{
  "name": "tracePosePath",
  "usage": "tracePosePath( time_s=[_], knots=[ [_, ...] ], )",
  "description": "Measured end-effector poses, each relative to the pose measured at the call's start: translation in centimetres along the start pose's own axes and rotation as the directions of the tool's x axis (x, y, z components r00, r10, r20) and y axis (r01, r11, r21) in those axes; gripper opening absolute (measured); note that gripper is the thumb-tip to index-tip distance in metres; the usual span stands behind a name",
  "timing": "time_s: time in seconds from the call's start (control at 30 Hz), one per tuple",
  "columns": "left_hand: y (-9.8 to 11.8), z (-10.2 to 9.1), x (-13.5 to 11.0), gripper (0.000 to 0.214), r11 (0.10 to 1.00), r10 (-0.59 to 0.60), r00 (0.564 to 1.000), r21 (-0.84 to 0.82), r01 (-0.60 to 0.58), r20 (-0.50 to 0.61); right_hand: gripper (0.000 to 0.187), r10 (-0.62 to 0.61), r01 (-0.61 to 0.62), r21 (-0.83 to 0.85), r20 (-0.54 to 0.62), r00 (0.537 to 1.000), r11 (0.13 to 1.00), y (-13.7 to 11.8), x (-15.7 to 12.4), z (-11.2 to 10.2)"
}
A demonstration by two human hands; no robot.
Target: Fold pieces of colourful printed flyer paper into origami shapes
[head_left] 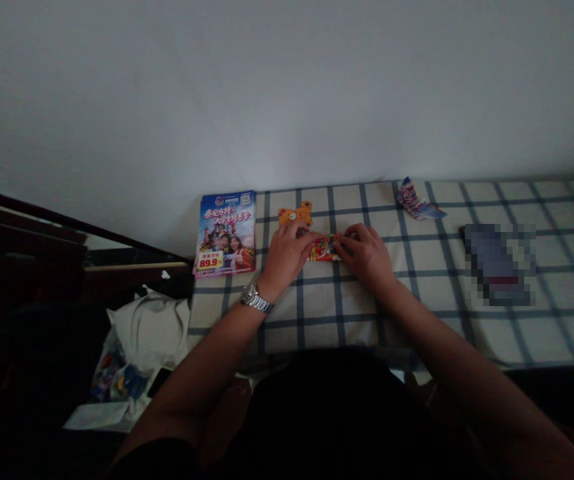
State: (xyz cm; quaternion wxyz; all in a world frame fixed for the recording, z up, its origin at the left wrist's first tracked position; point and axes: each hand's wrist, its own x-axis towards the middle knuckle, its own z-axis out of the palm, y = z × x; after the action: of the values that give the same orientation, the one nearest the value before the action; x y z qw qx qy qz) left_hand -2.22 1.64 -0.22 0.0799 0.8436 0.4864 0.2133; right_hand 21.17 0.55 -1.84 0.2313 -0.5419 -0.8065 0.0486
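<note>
My left hand (287, 255) and my right hand (364, 253) meet over a small red, colourfully printed piece of paper (323, 249) lying flat on a checked cloth (417, 287). Fingers of both hands are curled and pinch the paper's two ends, pressing it against the cloth. A metal watch (255, 297) sits on my left wrist. Just behind my left hand lies a small orange card with a cartoon face (295, 215). Part of the red paper is hidden under my fingers.
A stack of blue flyers (225, 233) lies at the cloth's left edge. A folded colourful paper piece (417, 202) rests near the wall. A blurred dark object (501, 265) sits to the right. White bags and clutter (137, 347) lie on the floor at left.
</note>
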Motion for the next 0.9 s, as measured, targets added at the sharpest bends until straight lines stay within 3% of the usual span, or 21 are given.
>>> tracePosePath(
  time_s=[0.2, 0.33, 0.9],
  knots=[
    [0.4, -0.1, 0.4, 0.031, 0.983, 0.158, 0.984, 0.083, -0.164, 0.078, 0.03, -0.004, 0.003, -0.044, -0.02, 1.0, 0.999, -0.1, -0.1, 0.3],
    [0.5, 0.1, 0.5, 0.031, 0.969, 0.234, 0.965, 0.048, -0.241, 0.12, 0.03, -0.01, 0.009, -0.048, -0.024, 1.0, 0.999, -0.2, -0.1, 0.2],
    [1.1, -0.9, -0.7, 0.036, 0.965, 0.254, 0.955, 0.034, -0.262, 0.156, 0.031, -0.004, 0.004, -0.007, -0.026, 1.0, 1.0, 0.0, -0.2, 0.2]
  ],
)
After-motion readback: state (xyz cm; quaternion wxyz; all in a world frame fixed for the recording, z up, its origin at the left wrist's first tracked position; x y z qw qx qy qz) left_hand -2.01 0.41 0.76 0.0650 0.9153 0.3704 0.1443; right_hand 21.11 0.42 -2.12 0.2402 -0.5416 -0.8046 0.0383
